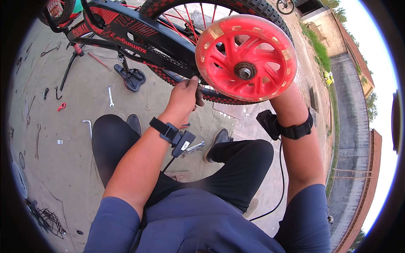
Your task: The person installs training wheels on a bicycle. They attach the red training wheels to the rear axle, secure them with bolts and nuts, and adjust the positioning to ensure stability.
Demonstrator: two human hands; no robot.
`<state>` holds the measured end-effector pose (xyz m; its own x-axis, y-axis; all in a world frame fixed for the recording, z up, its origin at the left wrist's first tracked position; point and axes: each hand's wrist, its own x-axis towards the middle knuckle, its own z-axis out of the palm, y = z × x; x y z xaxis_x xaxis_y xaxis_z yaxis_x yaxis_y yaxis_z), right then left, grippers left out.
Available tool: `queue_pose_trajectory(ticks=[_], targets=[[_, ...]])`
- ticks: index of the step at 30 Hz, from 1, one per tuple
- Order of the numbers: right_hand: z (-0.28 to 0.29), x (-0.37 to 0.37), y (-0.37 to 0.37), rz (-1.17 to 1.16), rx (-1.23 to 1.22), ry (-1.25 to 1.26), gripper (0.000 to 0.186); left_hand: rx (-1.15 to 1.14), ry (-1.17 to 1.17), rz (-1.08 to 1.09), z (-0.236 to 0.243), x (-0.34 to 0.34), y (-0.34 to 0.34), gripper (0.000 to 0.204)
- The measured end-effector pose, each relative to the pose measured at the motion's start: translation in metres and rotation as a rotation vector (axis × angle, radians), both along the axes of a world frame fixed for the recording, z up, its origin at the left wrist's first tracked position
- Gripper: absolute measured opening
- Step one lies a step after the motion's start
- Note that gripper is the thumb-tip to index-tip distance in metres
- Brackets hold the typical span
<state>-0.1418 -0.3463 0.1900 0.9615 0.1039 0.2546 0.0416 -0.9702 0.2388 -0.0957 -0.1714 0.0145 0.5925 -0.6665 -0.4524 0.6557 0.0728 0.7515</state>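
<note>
A black-and-red bicycle (139,40) stands upside down before me, its saddle (134,80) on the ground. At its rear, a red training wheel (219,78) with a clear rim faces me, in front of the spoked rear wheel (263,10). My left hand (184,97) is closed, thumb and fingers pinched at the back end of the chain guard (147,31), beside the training wheel's edge. What lies between those fingers is too small to tell. My right forearm (291,105) goes up behind the training wheel, which hides the right hand completely.
Tools are spread over the grey ground sheet at left: a combination wrench (110,96), a red ring-shaped tool (62,106) and a bent wrench (87,126). More wrenches (194,149) lie between my feet. A black wire basket (50,221) sits at lower left. A wall (348,139) runs along the right.
</note>
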Motion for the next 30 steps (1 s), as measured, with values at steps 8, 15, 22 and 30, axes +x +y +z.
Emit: queue_pose_trajectory(ticks=[8, 15, 22, 30], targets=[[0.006, -0.011, -0.008, 0.01, 0.016, -0.014, 0.024, -0.064, 0.05, -0.016, 0.007, -0.004, -0.005, 0.031], [0.002, -0.004, -0.006, 0.005, 0.047, 0.0, 0.023, 0.218, -0.665, 0.13, -0.01, 0.0, -0.009, 0.029], [0.0, -0.011, -0.013, 0.053, 0.039, -0.047, 0.025, 0.156, -0.367, 0.078, 0.003, -0.004, -0.01, 0.036], [0.004, -0.001, 0.015, -0.009, 0.12, -0.046, 0.034, 0.018, -0.081, 0.018, 0.0, 0.002, 0.0, 0.032]])
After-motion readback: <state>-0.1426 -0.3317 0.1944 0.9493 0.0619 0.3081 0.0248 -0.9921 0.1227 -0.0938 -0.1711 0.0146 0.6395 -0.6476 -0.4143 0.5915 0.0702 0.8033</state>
